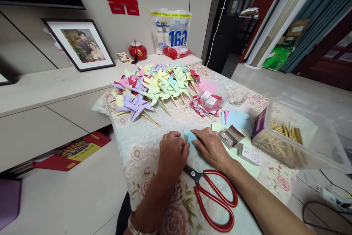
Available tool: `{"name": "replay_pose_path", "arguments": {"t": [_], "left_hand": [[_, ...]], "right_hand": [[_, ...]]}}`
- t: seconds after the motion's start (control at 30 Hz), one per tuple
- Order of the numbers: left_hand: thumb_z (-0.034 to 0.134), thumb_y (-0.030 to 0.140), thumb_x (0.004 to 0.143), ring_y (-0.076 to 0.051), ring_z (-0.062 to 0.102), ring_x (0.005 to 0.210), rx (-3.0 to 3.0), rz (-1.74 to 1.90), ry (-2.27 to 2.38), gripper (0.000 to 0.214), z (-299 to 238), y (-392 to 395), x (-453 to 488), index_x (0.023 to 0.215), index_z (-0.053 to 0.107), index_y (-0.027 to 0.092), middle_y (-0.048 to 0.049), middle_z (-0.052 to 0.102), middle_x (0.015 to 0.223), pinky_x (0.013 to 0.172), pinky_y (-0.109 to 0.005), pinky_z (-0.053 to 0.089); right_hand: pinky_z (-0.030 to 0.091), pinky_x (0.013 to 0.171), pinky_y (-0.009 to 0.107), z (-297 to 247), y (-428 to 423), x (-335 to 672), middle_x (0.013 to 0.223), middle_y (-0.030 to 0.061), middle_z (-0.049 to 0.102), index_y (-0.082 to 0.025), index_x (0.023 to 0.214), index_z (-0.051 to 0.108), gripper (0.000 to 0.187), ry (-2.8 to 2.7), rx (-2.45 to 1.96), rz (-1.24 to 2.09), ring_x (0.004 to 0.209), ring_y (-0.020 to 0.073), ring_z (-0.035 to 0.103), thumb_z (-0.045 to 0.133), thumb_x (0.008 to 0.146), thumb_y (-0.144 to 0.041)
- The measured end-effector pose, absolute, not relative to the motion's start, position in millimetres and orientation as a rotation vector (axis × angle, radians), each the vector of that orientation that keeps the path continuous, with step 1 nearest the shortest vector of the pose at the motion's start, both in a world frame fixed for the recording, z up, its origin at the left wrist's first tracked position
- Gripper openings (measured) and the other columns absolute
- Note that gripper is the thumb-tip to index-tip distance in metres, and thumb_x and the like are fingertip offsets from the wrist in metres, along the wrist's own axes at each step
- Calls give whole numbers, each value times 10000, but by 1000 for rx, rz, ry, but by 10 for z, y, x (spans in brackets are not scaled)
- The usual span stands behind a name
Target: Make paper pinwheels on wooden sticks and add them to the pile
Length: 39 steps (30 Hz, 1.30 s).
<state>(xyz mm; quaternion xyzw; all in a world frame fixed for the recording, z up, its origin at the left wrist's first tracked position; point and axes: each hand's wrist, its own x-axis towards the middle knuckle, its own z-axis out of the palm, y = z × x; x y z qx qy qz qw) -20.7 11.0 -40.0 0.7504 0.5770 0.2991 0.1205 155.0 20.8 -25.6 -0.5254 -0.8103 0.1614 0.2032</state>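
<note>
A small folded piece of light blue paper (189,137) lies on the tablecloth between my two hands. My right hand (211,146) pinches its right side, thumb and fingers pressed down on it. My left hand (172,152), fingers curled, holds its left edge against the table; the fingertips are partly hidden. Just below my hands rest red-handled scissors (198,176), their blades partly under my left hand. Beyond are many finished paper pinwheels (159,84) in purple, green, yellow, pink and red on wooden sticks.
Right of my hands lie an open small box (232,136), a closed white box (249,155) and blue paper sheets (239,118). A clear plastic bin (280,154) holds wooden sticks. Paper strips (202,109) sit near the middle. Behind, a cabinet (55,84) carries a framed photo (79,46).
</note>
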Motion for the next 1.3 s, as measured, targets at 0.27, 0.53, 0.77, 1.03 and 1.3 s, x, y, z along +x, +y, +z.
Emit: {"name": "replay_pose_path", "arguments": {"t": [0.27,0.53,0.77,1.03,1.3], "left_hand": [[693,141,800,-303,529,1032,2118,850,1671,83,-389,130,-210,755,641,187,-98,621,1073,919,-494,450],[711,86,740,-287,543,1031,2013,940,1623,192,-399,136,-236,844,586,186,-91,600,1070,935,-487,453],[633,110,796,-285,542,1028,2062,1022,1540,178,-432,151,-244,949,682,185,-102,566,1087,926,-485,464],[621,109,819,-282,546,978,2125,972,1593,141,-440,150,-239,860,736,179,-105,586,1035,884,-462,478],[604,131,849,-283,544,984,2183,928,1621,179,-442,151,-242,874,764,209,-106,600,1059,883,-462,484]], "right_hand": [[364,818,369,-210,221,1475,965,77,675,-208,1256,602,281,-2371,-1595,328,976,268,531,532,984,-197],[333,773,365,-87,239,1396,995,81,667,-204,1244,595,267,-2508,-1684,224,992,279,532,501,994,-188],[320,784,368,-74,266,1388,1043,88,655,-207,1329,539,364,-2545,-1670,151,1016,280,528,522,970,-153],[311,781,362,-113,274,1396,1040,92,634,-220,1287,568,330,-2537,-1643,102,1005,270,534,542,964,-159],[324,780,368,-145,264,1402,1016,91,636,-214,1205,615,287,-2486,-1600,78,988,268,531,566,937,-125]]}}
